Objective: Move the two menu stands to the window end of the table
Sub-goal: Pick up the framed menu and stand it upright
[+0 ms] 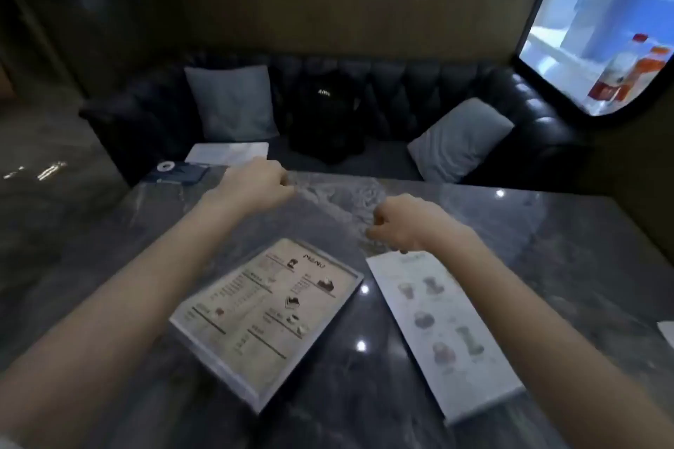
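Observation:
Two menu stands lie on the grey marble table (547,248). The beige one headed "MENU" (266,317) is left of centre, turned at an angle. A long white one with drink pictures (441,332) lies to its right. My left hand (255,184) hovers over the table beyond the beige menu, fingers curled with nothing visible in them. Just past the far end of the white menu is my right hand (405,226), curled the same way; I cannot tell whether it touches the menu.
The bright window (601,11) is at the far right, with bottles (627,69) on its sill. A black sofa (529,128) with two grey cushions and a dark backpack (324,113) runs along the table's far side. A dark pouch (178,171) and white sheet sit far left.

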Tool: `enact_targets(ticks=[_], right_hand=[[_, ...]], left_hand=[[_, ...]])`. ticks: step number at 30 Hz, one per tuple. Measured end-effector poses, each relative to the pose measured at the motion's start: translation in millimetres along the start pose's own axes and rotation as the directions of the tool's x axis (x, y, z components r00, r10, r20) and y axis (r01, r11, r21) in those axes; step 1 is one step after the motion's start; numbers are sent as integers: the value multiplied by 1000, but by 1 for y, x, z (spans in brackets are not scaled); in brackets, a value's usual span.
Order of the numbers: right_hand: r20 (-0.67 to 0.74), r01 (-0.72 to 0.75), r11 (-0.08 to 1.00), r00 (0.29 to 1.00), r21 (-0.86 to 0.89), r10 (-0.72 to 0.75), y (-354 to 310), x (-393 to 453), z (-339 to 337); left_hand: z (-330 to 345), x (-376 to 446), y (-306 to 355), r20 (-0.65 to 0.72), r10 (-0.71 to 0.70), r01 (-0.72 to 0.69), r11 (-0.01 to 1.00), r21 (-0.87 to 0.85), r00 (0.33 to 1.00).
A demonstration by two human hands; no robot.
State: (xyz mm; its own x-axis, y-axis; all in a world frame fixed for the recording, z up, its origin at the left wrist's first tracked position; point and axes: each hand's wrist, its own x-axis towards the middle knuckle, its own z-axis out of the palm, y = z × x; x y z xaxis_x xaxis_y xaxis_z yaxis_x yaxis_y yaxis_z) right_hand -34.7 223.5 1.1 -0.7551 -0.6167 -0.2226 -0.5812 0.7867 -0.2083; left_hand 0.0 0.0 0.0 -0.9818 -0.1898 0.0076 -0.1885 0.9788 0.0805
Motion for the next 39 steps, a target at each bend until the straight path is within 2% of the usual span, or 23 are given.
enact_targets(ticks=[1, 6, 9, 11, 13, 15, 17, 19, 20, 21, 25, 28, 33, 39], right_hand=[[27, -3, 1000, 1000, 9, 3, -3, 3, 12], [18, -90, 990, 996, 108, 89, -14, 13, 91], [-20, -199, 890, 974, 411, 227, -26, 12, 140], [-9, -247, 772, 951, 586, 310, -35, 12, 168], [-13, -221, 649, 942, 728, 336, -42, 12, 191], [15, -220, 472, 917, 854, 399, -47, 12, 209], [159, -282, 224, 881, 933, 446, -50, 13, 222], [369, -374, -69, 839, 925, 401, -53, 15, 227], [433, -403, -158, 824, 901, 366, -54, 16, 229], [461, -419, -194, 818, 887, 344, -54, 17, 230], [486, -407, -290, 820, 866, 301, -51, 21, 229], [506, -411, -351, 826, 842, 247, -48, 23, 225], [498, -448, -269, 852, 853, 159, -42, 22, 220], [513, -478, -199, 836, 855, 195, -44, 26, 218]], left_hand=[[9, -3, -4, 18, -7, 7, 1000, 0, 1000], [79, -10, -34, -75, -121, 114, 989, -94, 990], [115, -13, -50, -64, -166, 155, 976, -151, 984], [135, -16, -59, 5, -172, 172, 977, -123, 985], [152, -18, -67, 55, -173, 177, 981, -76, 983], [167, -21, -75, 93, -191, 196, 980, -46, 977], [178, -23, -83, 107, -228, 232, 972, -24, 968], [187, -27, -91, 92, -268, 270, 963, -8, 959], [190, -29, -95, 80, -285, 287, 958, -7, 955], [192, -29, -99, 77, -305, 306, 952, -9, 949], [199, -28, -112, 200, -407, 426, 903, -60, 891], [202, -25, -118, 309, -387, 441, 889, -125, 869], [206, -23, -121, 292, -383, 442, 881, -171, 876], [204, -28, -119, 268, -385, 438, 882, -176, 883]])
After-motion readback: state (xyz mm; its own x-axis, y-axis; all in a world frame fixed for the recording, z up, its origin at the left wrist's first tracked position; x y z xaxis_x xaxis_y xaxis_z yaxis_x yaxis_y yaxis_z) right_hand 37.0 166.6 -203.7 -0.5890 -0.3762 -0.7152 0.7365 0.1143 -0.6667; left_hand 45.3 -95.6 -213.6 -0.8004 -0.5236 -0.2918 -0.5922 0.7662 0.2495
